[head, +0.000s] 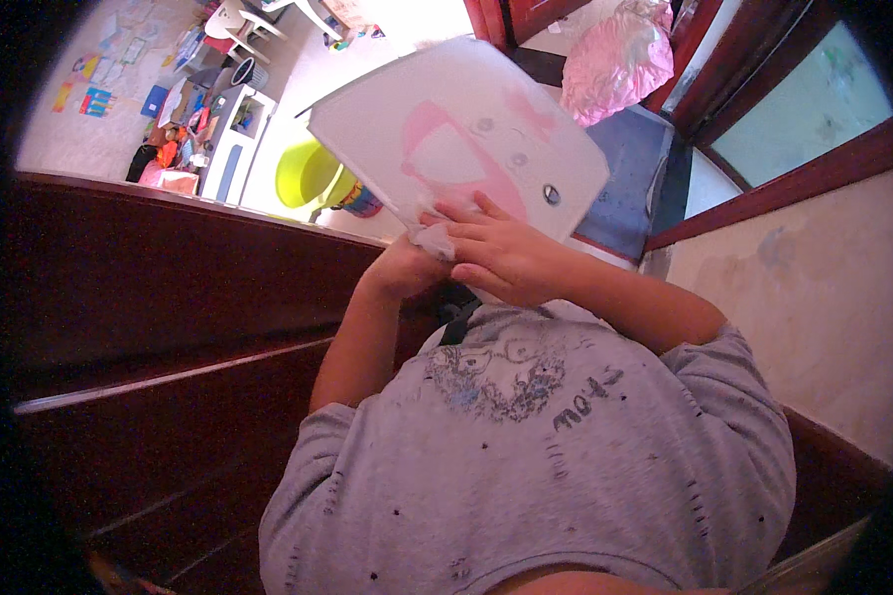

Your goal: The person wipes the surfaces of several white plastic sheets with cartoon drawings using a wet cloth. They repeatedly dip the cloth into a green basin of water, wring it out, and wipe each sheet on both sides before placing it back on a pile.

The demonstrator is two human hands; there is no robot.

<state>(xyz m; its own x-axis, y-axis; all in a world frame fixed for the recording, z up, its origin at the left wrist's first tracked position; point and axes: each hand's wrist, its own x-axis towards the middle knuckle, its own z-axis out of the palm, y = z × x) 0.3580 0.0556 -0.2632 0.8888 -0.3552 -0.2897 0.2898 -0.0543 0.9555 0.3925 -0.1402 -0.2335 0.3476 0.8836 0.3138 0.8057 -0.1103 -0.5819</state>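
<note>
A pale, square-topped surface (357, 119) with a pink printed cartoon figure and a small round metal fitting lies before me. My right hand (491, 238) rests palm down near its closest corner, its fingers somewhat spread over a crumpled white tissue or thin cloth (435, 239). My left hand (409, 266) is at the same corner, touching the white piece from the left. Its fingers are largely hidden by my right hand and the white piece, so I cannot tell how they are closed.
Left stands a dark wooden panel (193, 275); beyond it are a yellow-green tub (301, 175) and a cluttered white shelf unit (219, 149). A shiny pink bag (618, 59) and a blue-grey mat (625, 178) lie near the wooden door frame at right.
</note>
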